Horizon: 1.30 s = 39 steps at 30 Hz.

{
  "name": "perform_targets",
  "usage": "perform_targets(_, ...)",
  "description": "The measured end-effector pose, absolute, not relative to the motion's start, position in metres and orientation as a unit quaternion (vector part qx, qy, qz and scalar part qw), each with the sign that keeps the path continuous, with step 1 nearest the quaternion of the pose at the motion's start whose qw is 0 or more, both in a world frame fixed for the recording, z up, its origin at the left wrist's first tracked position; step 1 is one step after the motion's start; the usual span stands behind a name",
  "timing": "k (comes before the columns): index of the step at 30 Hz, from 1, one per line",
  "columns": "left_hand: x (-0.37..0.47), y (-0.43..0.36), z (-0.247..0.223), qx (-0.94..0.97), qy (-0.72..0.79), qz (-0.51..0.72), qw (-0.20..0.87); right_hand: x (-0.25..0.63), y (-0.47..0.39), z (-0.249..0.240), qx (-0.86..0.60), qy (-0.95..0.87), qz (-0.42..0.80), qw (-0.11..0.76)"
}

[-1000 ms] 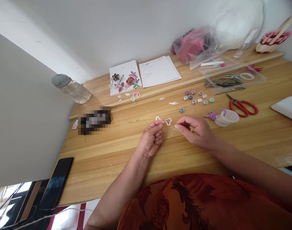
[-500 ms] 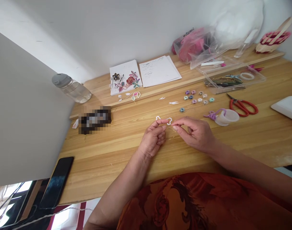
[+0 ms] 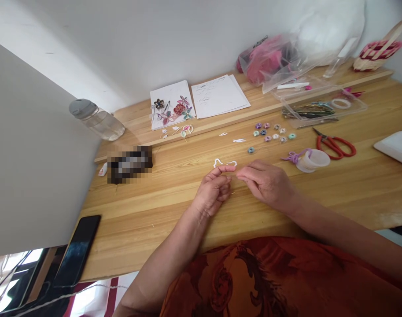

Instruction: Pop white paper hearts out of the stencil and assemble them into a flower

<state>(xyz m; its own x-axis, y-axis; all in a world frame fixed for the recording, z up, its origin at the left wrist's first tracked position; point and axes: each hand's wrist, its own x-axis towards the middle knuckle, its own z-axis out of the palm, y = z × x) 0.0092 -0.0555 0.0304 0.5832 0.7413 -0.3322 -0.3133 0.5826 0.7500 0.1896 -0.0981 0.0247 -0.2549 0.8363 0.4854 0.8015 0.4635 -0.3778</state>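
My left hand (image 3: 213, 190) is at the middle of the wooden table, its index finger stretched out and the other fingers curled in. Close to its right, my right hand (image 3: 265, 181) has thumb and index finger pinched together near the left fingertips. A thin thread or wire shows faintly by the left fingers; which fingers grip it is too small to tell. Just beyond the left index finger lies a white wavy cut-out (image 3: 217, 162), with another curved white piece (image 3: 234, 163) beside it. A blue-grey bobbin (image 3: 251, 150) lies past my right hand.
Several small bobbins (image 3: 266, 126), red-handled scissors (image 3: 334, 145) and a white cup (image 3: 312, 161) with purple cord are to the right. A clear tray (image 3: 322, 110) stands behind them. Paper sheets (image 3: 220, 97) lie at the back. Left are a bottle (image 3: 100, 121) and a phone (image 3: 78, 248).
My right hand has turned slightly, its knuckles more toward the camera, and its fingers have closed more. The curved white piece shows more clearly beyond the fingertips.
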Motion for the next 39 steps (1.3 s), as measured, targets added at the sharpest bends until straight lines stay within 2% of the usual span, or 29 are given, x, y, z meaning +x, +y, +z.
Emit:
perform_targets(5,0.009,-0.053,0.031,0.307,0.334,0.351,0.819,0.195,-0.098,0.027,-0.537,-0.778,-0.003,0.327)
perform_targets(13,0.011,-0.055,0.03,0.358,0.391,0.319,0.786,0.195,-0.096,0.026,-0.54,-0.749,0.039,0.382)
perform_targets(27,0.013,-0.054,0.028,0.339,0.405,0.345,0.775,0.198,-0.093,0.022,-0.552,-0.745,0.01,0.375)
perform_targets(33,0.011,-0.05,0.026,0.305,0.391,0.378,0.782,0.191,-0.101,0.033,-0.501,-0.743,-0.027,0.444)
perform_targets(36,0.011,-0.049,0.025,0.291,0.38,0.387,0.789,0.18,-0.107,0.031,-0.464,-0.773,0.029,0.431)
perform_targets(39,0.011,-0.049,0.024,0.28,0.371,0.39,0.795,0.17,-0.108,0.023,-0.503,-0.759,0.146,0.388)
